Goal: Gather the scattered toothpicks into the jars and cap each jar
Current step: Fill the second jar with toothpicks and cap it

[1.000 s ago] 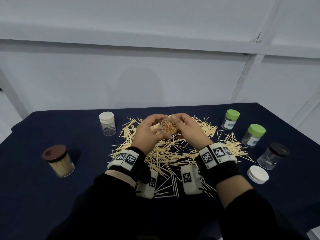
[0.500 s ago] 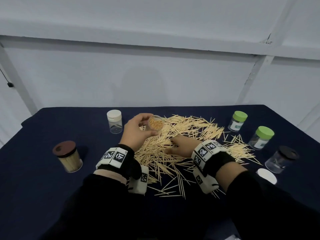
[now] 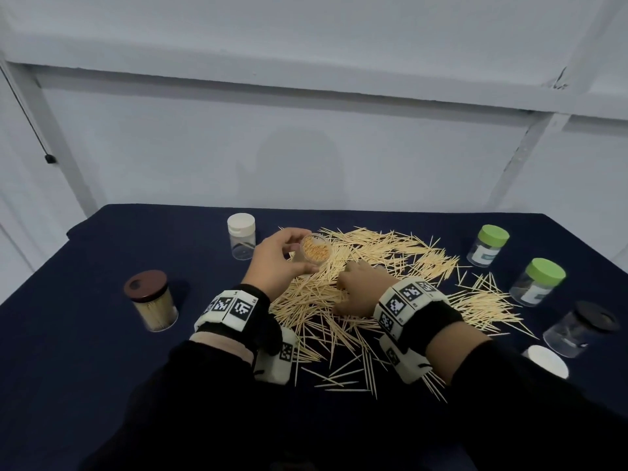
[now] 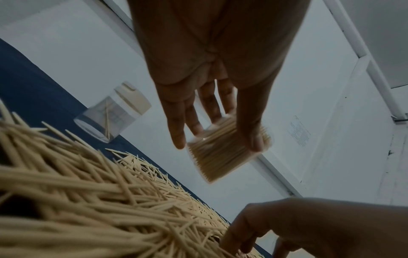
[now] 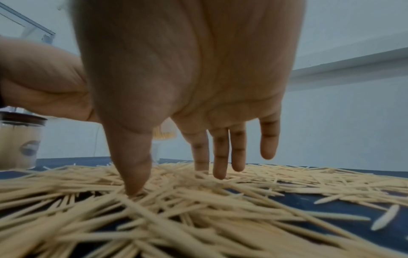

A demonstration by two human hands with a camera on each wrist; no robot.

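Observation:
A heap of loose toothpicks (image 3: pixel 367 287) covers the middle of the dark blue table (image 3: pixel 85 334). My left hand (image 3: pixel 278 260) holds a small clear jar (image 3: pixel 315 251) packed with toothpicks, lifted above the heap with its mouth uncapped. In the left wrist view the fingers and thumb wrap round that jar (image 4: pixel 223 153). My right hand (image 3: pixel 356 290) is down on the heap, palm down. In the right wrist view its fingers (image 5: pixel 220 157) are spread and straight, thumb and fingertips touching the toothpicks (image 5: pixel 198 200). A loose white lid (image 3: pixel 548 363) lies at the front right.
A full brown-lidded jar (image 3: pixel 153 300) stands at the left, and a white-capped jar (image 3: pixel 242 236) behind my left hand. Two green-capped jars (image 3: pixel 487 245) (image 3: pixel 538 282) and a black-capped jar (image 3: pixel 577 329) stand along the right side. White wall behind the table.
One second ago both hands held the jar. My right hand has let go and dropped onto the heap. My left hand has carried the jar slightly left.

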